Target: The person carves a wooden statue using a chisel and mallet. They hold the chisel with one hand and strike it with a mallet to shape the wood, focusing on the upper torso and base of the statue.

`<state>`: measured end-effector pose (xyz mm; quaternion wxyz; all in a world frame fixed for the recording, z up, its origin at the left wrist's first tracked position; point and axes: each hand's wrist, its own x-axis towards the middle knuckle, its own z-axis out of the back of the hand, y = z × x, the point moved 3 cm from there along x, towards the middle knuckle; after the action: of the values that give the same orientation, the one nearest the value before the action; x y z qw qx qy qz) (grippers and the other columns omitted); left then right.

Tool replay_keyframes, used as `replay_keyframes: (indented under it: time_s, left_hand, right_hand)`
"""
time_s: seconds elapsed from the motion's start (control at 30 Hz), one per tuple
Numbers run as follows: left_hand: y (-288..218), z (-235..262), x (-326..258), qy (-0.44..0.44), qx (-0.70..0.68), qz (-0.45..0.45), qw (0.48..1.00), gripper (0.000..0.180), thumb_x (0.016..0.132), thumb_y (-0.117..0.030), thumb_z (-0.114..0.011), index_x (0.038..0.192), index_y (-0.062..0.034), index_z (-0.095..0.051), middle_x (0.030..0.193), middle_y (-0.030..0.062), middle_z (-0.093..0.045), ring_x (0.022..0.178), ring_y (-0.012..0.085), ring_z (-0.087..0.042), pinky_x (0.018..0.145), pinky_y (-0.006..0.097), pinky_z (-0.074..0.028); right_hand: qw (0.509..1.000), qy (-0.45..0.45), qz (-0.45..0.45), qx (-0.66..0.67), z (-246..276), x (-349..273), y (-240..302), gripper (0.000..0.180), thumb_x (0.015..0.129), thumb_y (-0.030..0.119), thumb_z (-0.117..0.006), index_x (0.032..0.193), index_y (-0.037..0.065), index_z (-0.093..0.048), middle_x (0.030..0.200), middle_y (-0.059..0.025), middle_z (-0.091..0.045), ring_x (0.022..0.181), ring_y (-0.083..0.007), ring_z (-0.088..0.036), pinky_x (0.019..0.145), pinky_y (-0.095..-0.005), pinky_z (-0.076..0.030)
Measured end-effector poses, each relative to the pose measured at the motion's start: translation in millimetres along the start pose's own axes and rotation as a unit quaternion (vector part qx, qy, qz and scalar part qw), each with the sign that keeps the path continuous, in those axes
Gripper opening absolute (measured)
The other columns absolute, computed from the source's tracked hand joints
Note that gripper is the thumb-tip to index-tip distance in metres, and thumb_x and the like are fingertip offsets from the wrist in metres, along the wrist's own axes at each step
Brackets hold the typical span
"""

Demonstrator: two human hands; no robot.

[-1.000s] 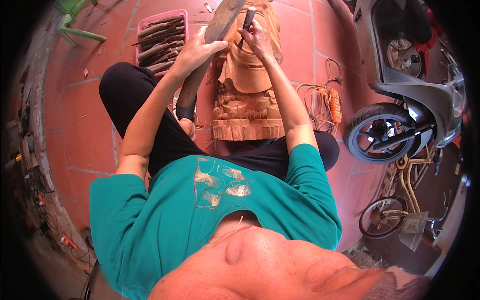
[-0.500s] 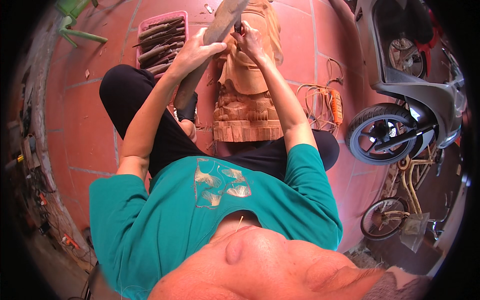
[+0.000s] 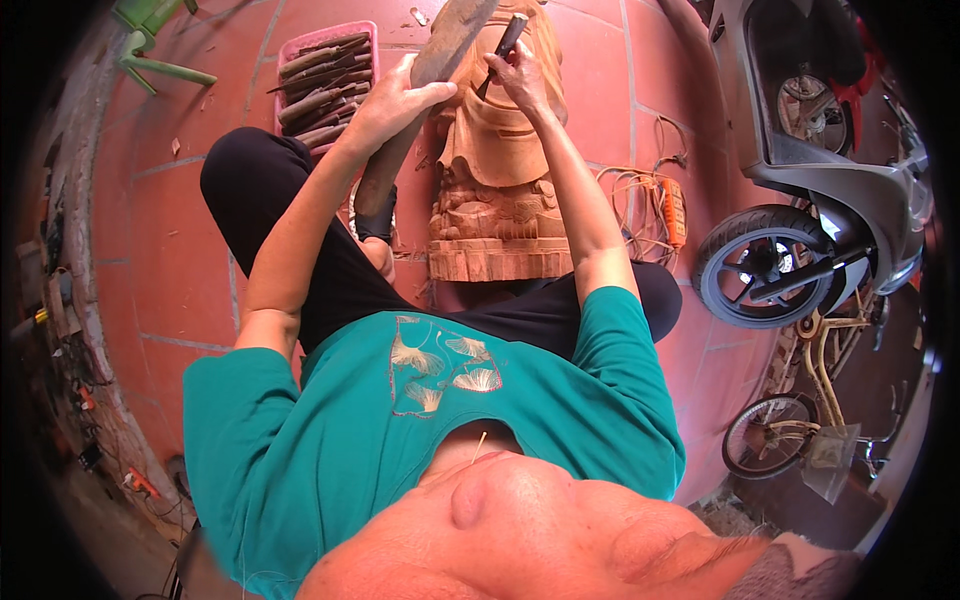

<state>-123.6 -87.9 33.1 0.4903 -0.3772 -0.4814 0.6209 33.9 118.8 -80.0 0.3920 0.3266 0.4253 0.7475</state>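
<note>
A carved wooden statue (image 3: 492,140) lies in front of my crossed legs, its base end toward me. In my right hand (image 3: 522,80) is a chisel (image 3: 511,36) with a dark handle, gripped near its lower part. The chisel leans over, and its blade end reaches down to the carved folds; whether it touches the wood I cannot tell. My left hand (image 3: 397,104) is wrapped round a long wooden club (image 3: 455,42), thick at the far end. The club slants up past the statue's left side, close to the chisel, and partly covers the statue's far left part.
A pink basket (image 3: 284,52) full of chisels stands left of the statue. To the right lie an orange power strip (image 3: 672,212) and its tangled cable. A motor scooter (image 3: 850,190) and a bicycle (image 3: 770,435) stand farther right. Green plastic legs (image 3: 165,68) show at the far left.
My right hand has shifted slightly right and tilted the chisel, so its dark handle now shows. The left hand and club have barely moved.
</note>
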Motion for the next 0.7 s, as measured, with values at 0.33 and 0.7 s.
replay_keyframes:
  time_s: [0.33,0.7]
  left_hand:
    - [-6.5,-0.3,-3.0,-0.023,0.026,-0.010,0.999,0.061,0.092,-0.039,-0.072,0.135,0.0003,-0.055,0.083,0.0070,-0.064,0.065,0.0131,-0.063,0.058,0.029,-0.052]
    - [14.4,-1.4,5.4,-0.015,0.161,0.003,0.987,0.062,0.093,-0.039,-0.072,0.136,0.0004,-0.053,0.085,0.0118,-0.068,0.071,0.0151,-0.067,0.059,0.031,-0.054]
  right_hand:
    - [0.988,-0.040,0.094,-0.120,-12.9,-12.8,19.1,0.032,0.090,0.030,-0.078,0.103,0.004,-0.065,0.075,-0.0089,-0.071,0.066,-0.0186,-0.070,0.060,-0.0355,-0.052]
    - [0.969,-0.027,0.160,-0.187,-34.3,-12.8,21.9,0.030,0.089,0.027,-0.077,0.101,0.005,-0.060,0.078,-0.0178,-0.071,0.075,-0.0388,-0.072,0.065,-0.0477,-0.053]
